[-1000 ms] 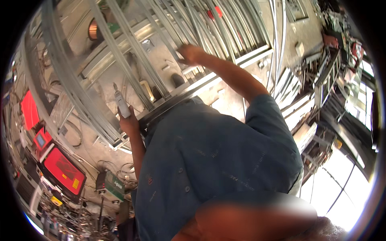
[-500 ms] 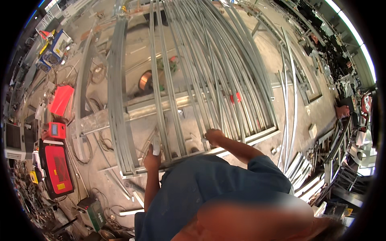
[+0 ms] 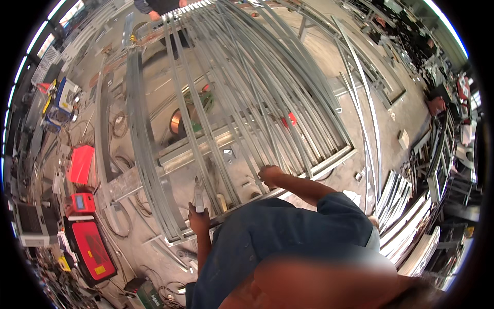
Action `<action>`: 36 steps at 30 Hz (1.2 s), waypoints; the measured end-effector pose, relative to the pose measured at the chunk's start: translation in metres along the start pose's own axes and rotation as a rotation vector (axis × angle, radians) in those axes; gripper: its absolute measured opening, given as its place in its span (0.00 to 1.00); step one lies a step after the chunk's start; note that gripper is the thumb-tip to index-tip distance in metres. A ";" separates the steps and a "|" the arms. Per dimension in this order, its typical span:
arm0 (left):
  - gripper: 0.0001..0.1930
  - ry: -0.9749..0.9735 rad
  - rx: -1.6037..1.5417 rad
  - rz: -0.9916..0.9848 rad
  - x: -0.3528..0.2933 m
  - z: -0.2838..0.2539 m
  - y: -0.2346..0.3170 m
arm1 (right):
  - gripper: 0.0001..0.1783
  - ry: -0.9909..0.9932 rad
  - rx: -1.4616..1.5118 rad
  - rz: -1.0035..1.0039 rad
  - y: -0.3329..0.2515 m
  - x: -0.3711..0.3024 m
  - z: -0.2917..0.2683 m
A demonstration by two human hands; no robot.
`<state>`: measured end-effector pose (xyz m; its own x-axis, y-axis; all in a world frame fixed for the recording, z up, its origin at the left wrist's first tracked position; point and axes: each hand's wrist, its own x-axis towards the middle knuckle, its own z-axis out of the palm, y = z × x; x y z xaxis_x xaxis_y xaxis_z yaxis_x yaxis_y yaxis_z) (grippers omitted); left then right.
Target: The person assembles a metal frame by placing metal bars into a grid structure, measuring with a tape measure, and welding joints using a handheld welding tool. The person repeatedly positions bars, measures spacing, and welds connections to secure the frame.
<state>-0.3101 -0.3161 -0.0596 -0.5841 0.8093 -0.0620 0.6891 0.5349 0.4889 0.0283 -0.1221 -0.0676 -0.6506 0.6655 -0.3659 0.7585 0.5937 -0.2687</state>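
A large frame of long galvanised metal tubes (image 3: 314, 121) lies in front of me, its near rail (image 3: 329, 169) running close to my body. My left hand (image 3: 199, 220) is wrapped round a pale grey handheld tool with a pointed nozzle, apparently a welding gun (image 3: 198, 198). It is held nose-up, near the frame's left near corner. Further right, my right hand (image 3: 269, 176) closes with curled fingers round the near end of one thin metal tube (image 3: 248, 157). Its fingertips are partly hidden from above.
At the far end another person's hand (image 3: 154, 16) rests by the frame. Beneath the tubes stands a copper wire spool (image 3: 176, 121). A red-and-black machine (image 3: 93, 250) and a red box with a screen (image 3: 83, 202) stand left. Metal bars (image 3: 393, 198) are piled at right.
The whole view has shifted, and another person now shows at the far end. Both of my hands keep their holds; the grey tool now shows its nozzle more plainly.
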 end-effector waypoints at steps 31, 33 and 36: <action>0.30 0.105 -0.167 0.112 -0.031 -0.016 0.148 | 0.43 0.593 0.439 0.821 0.125 -0.024 -0.038; 0.30 0.018 -0.187 0.089 -0.033 -0.002 0.163 | 0.40 0.595 0.474 0.800 0.165 -0.019 -0.023; 0.31 -0.098 -0.182 0.057 -0.039 0.003 0.193 | 0.39 0.630 0.370 0.728 0.218 0.006 -0.035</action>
<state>-0.1531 -0.2433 0.0348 -0.4956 0.8615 -0.1101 0.6256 0.4421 0.6428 0.1882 0.0276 -0.0974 0.1496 0.9877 -0.0451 0.8716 -0.1532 -0.4657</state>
